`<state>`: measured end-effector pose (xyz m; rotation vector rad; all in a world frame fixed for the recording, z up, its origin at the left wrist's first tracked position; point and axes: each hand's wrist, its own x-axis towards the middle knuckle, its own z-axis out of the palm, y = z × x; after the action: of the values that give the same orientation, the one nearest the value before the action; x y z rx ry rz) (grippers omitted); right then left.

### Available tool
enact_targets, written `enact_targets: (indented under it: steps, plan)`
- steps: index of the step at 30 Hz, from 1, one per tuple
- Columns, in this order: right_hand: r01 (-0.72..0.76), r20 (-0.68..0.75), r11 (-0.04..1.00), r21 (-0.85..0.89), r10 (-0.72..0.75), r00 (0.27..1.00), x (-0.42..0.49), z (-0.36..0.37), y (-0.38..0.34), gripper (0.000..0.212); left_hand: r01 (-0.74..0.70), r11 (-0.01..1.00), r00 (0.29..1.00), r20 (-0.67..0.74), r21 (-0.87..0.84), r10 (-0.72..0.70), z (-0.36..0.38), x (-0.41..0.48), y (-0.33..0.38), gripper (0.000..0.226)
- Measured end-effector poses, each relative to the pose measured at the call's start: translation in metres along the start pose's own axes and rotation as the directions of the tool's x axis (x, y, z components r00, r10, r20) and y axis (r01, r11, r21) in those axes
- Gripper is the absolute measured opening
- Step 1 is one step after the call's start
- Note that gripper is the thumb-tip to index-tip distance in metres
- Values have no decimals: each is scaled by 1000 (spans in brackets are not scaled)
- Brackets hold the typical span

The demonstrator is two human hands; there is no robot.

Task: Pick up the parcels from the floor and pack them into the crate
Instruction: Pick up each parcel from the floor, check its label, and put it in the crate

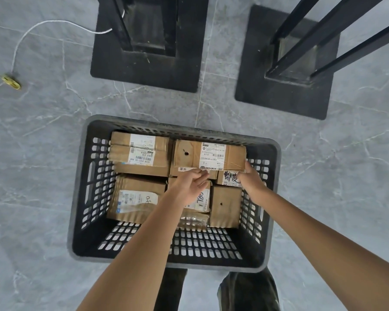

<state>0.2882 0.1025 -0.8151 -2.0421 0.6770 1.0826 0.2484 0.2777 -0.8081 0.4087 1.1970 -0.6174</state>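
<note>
A dark plastic crate (81, 198) with perforated walls stands on the grey floor below me. Several brown cardboard parcels with white labels lie packed inside it. The topmost parcel (189, 153) sits at the back right, resting on others. My left hand (190, 184) reaches in and touches that parcel's near edge with loosely curled fingers. My right hand (250, 178) holds the parcel's near right corner, thumb up its side. Two flat parcels (142, 151) are stacked at the back left, and a larger one (135, 198) lies at the front left.
Two black square stand bases (148, 70) (285, 90) with upright black posts sit on the floor beyond the crate. A white cord (25, 37) runs to a small yellow object (10, 81) at the far left. My legs show below the crate.
</note>
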Motion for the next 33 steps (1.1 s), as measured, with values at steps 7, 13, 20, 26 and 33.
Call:
enact_targets:
  steps: [7,13,20,26,33]
  plan:
    - [178,50,950,-258,-171,984,-36,-1,-16,69,-223,733,891,-170,643,421,-6,-29,10,36]
    - [348,28,880,-324,-359,933,-105,-24,-65,52,-294,505,848,-23,811,530,3,-114,21,33]
    - [378,-146,926,-8,-375,916,-262,-102,-153,25,-427,292,771,176,856,612,57,-306,49,28]
    - [540,-287,823,179,-481,829,-427,-205,-222,27,-545,6,628,404,838,666,149,-497,73,27]
    - [709,-537,642,292,-503,677,-580,-331,-231,32,-675,-341,417,720,654,555,284,-648,40,25]
